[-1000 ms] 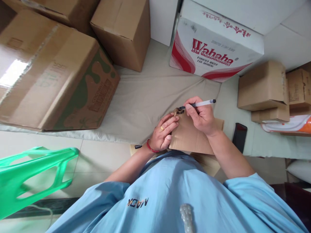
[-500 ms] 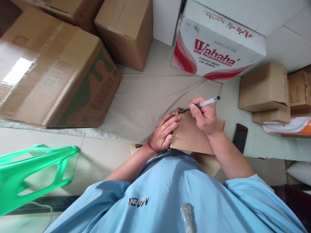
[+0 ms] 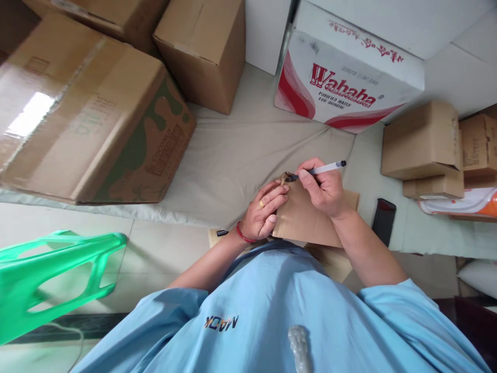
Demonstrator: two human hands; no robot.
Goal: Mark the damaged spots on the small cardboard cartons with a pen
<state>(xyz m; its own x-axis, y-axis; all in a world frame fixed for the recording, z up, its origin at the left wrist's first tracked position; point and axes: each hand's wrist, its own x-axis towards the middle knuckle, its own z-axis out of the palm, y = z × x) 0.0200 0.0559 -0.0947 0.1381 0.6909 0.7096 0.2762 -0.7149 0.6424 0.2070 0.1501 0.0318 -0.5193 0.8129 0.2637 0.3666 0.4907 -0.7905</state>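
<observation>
My right hand [image 3: 324, 189] is closed around a pen [image 3: 327, 168] with a clear barrel and a black end. Its dark tip meets a small brown, lumpy object [image 3: 286, 177] with dark marks, whose exact kind I cannot make out. My left hand [image 3: 266, 209], with a ring and a red wrist cord, steadies that object between its fingertips. Under both hands lies a flat cardboard sheet [image 3: 306, 220], its left edge beneath the left fingers. Part of the brown object is hidden by the left fingers.
A black phone [image 3: 384, 223] lies right of the cardboard. Large cartons [image 3: 116, 124] stand at left, a white and red Wahaba box [image 3: 345, 85] behind, smaller boxes [image 3: 421, 140] at right. A green plastic stool [image 3: 58, 280] is on the floor at left.
My right hand and the pen have shifted slightly left and the pen's rear end has dropped a little. The left hand has stayed in place.
</observation>
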